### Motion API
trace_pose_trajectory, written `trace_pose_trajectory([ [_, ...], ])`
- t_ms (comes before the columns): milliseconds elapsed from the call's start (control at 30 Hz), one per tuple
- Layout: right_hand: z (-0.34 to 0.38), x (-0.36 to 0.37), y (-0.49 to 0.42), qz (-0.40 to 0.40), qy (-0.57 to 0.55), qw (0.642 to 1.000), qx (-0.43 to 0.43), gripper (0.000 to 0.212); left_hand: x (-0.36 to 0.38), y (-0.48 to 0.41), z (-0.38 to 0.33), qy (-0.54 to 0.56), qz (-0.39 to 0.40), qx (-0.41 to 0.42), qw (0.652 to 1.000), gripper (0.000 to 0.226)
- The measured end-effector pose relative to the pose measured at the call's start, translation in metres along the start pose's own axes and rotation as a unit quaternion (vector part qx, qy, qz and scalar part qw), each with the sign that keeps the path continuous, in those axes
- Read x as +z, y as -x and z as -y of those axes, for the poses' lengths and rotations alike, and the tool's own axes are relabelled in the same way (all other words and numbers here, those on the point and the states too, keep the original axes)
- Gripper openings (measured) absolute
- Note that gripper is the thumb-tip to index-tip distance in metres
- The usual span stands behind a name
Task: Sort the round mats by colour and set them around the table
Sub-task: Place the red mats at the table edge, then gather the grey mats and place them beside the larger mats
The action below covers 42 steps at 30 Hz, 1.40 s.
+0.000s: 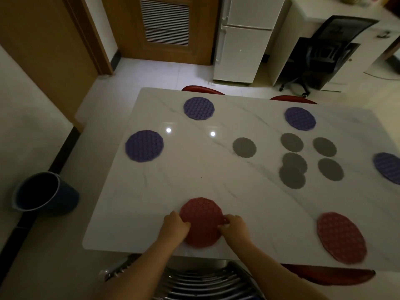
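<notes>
Resting at the near edge of a white marble-patterned table (194, 169), a red round mat (202, 219) is gripped at its left rim by the left hand (174, 227) and pinched at its right rim, by a small loop, between the fingers of the right hand (233, 229). A second red mat (342, 240) is seen at the near right; its blurred edge may hide more beneath it. Four purple mats are counted around the far and side edges: far left (198, 108), far right (300, 118), left side (144, 145) and right side (387, 167), the last cut off by the frame. Six smaller grey mats (244, 147) are gathered right of centre, two overlapping. A dark bucket (45, 192) is seen on the floor.
</notes>
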State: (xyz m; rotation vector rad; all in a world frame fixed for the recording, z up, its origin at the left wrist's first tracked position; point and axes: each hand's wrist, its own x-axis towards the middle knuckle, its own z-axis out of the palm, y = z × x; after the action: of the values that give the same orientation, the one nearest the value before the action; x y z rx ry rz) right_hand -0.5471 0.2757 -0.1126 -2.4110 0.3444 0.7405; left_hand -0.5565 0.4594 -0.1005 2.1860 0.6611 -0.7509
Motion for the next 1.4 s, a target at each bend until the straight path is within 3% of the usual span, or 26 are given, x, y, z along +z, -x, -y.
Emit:
trace_pose_trajectory([
  [467,-0.005,-0.008,0.003,0.042,-0.033,0.998,-0.023,0.042,0.005,0.001,-0.003,-0.016,-0.035,-0.021,0.999,0.041],
  [633,-0.008,-0.016,0.002,0.083,-0.059,0.994,-0.047,0.043,0.003,-0.004,-0.002,0.006,-0.042,-0.020,0.999,0.020],
  [800,-0.009,-0.018,-0.002,0.135,-0.065,0.985,-0.080,0.037,0.005,-0.002,-0.002,0.026,-0.073,-0.024,0.997,0.021],
  [933,-0.015,-0.038,-0.009,0.185,-0.046,0.978,-0.089,0.058,0.007,0.009,-0.014,0.026,-0.096,-0.075,0.992,0.016],
  [1033,-0.025,-0.079,-0.033,0.160,-0.052,0.981,-0.101,0.054,0.009,0.013,-0.035,-0.002,-0.150,-0.108,0.983,0.051],
  [1233,-0.024,-0.197,-0.134,0.022,-0.079,0.989,-0.125,0.038,0.025,-0.028,-0.162,0.026,-0.188,0.043,0.981,0.048],
  [1400,-0.024,-0.238,-0.205,-0.016,-0.064,0.989,-0.133,0.041,0.052,-0.096,-0.264,0.005,-0.173,0.154,0.973,0.046],
])
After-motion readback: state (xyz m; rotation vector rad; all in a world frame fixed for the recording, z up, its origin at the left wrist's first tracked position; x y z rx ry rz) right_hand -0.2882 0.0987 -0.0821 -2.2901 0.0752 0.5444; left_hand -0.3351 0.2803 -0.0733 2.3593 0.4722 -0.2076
